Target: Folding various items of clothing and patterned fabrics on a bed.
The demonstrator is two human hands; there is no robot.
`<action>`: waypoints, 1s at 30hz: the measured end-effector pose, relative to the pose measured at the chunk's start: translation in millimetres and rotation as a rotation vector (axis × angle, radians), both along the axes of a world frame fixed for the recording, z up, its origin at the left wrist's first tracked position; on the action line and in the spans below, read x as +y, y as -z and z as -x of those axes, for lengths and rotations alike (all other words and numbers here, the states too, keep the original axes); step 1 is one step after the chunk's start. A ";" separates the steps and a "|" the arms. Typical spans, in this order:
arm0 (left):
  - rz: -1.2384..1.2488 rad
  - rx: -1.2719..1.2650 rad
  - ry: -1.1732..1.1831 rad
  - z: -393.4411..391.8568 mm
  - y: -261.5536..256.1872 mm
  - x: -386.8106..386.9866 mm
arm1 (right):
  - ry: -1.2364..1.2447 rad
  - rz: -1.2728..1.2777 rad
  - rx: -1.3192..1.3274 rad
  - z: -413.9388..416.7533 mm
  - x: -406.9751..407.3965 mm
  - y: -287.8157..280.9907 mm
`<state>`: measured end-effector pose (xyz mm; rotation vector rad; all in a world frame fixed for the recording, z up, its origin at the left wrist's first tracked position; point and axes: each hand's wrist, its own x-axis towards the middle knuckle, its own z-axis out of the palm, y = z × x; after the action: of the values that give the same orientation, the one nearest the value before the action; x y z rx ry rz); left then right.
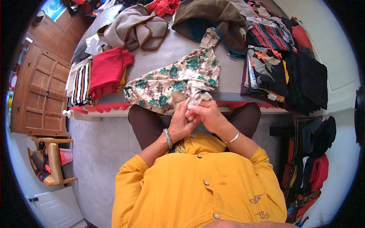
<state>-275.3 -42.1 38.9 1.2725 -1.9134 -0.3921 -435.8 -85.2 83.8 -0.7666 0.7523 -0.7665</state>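
Note:
A cream garment with green and brown flowers (174,82) lies spread over the near edge of a bed with a striped grey cover (159,61). Its gathered near part is at my hands, between my knees. My left hand (182,121), with a stone-like bangle, touches the lower edge of the cloth, its fingers half bent. My right hand (208,114), wearing a silver bangle, has its fingers curled at a bunched bit of the same cloth, close against the other hand. Blur hides the exact hold of the fingertips.
A folded red cloth (108,71) and striped cloth (82,82) lie left on the bed. Farther back are a grey-beige fleece (128,28) and a brown one (208,17). Folded clothes (266,71) and black cloth (306,79) are stacked right. A wooden chair (54,162) stands lower left.

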 end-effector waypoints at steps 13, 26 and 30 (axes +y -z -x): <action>-0.401 1.210 0.045 -94.1 -165.9 -59.3 | 0.186 1.029 0.646 18.2 -72.8 7.4; -0.403 1.217 0.160 -108.3 -273.4 -36.9 | 0.091 1.540 0.611 -61.2 -39.5 -11.3; -0.398 1.209 0.173 -120.6 -278.8 -32.0 | 0.132 1.241 0.479 -78.4 -47.6 -18.7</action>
<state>-154.7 -74.0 317.8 0.7473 -0.8996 -1.3218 -357.3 -132.9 102.5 -2.0856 0.7026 -1.1842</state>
